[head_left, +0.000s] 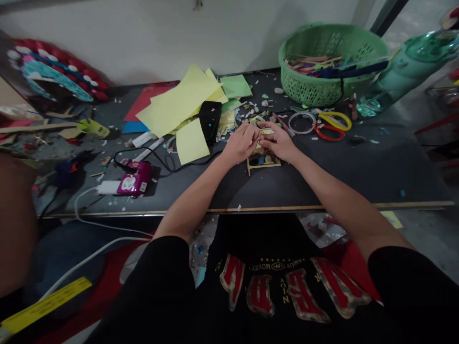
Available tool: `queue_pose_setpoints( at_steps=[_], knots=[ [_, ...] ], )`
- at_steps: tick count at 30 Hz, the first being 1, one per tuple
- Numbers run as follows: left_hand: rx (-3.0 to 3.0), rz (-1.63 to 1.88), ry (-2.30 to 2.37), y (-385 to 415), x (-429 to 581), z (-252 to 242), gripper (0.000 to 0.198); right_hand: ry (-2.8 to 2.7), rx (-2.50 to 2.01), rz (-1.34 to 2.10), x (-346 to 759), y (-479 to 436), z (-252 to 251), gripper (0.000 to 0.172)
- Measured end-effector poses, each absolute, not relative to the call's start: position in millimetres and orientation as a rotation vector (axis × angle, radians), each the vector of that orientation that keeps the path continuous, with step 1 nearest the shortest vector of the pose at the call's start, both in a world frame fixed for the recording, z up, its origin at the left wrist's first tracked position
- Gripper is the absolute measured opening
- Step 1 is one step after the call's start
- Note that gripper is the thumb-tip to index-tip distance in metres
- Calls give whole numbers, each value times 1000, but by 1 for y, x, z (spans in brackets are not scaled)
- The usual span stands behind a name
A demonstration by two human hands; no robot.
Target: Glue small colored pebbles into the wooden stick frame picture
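Observation:
Both hands meet over a small wooden frame (264, 166) on the dark tabletop (358, 177). My left hand (242, 142) has its fingers bent and closed at the frame's left side. My right hand (278, 143) pinches from the right, thumb and finger close to the left fingertips. Whatever lies between the fingertips is too small to name. Under the hands, the frame has pale thin bars and holds small blue and tan pieces. Paper scraps and small pebbles (264, 102) are scattered just behind the hands.
Yellow paper sheets (179, 102) and a black phone-like object (210, 119) lie left of the hands. A purple plug adapter (135, 178) trails cords. Behind right stand a green basket (308, 86) and a bottle (401, 71), near scissors (332, 133) and a clear ring (301, 123). Another person's arm (16, 224) shows left.

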State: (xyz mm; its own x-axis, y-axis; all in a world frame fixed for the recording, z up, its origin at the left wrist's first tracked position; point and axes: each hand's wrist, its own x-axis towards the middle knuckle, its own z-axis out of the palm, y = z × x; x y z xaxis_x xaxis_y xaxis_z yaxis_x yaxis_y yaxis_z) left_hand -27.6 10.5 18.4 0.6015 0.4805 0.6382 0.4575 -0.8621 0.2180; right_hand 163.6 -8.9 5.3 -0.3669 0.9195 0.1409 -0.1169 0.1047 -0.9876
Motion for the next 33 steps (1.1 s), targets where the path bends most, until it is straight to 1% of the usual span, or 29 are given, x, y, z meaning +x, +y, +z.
queue_pose_setpoints(
  at_steps=[9,13,16,19,24,33],
  knots=[
    [2833,1141,759,8,-27,20,12,-1432,-842,1442,162,-8,7,73],
    [2778,1318,798,10,-25,17,12,-1389,-817,1437,164,-7,9,74],
    [2687,1430,880,10,-25,17,14,-1386,-783,1442,165,-8,11,72],
    [2657,1403,908,10,-26,18,18,-1389,-763,1459,165,-8,11,71],
    [2675,1328,905,12,-27,15,23,-1391,-797,1459,164,-9,12,76],
    [2764,1243,839,10,-28,19,11,-1420,-862,1429,165,-11,14,75]
  ],
)
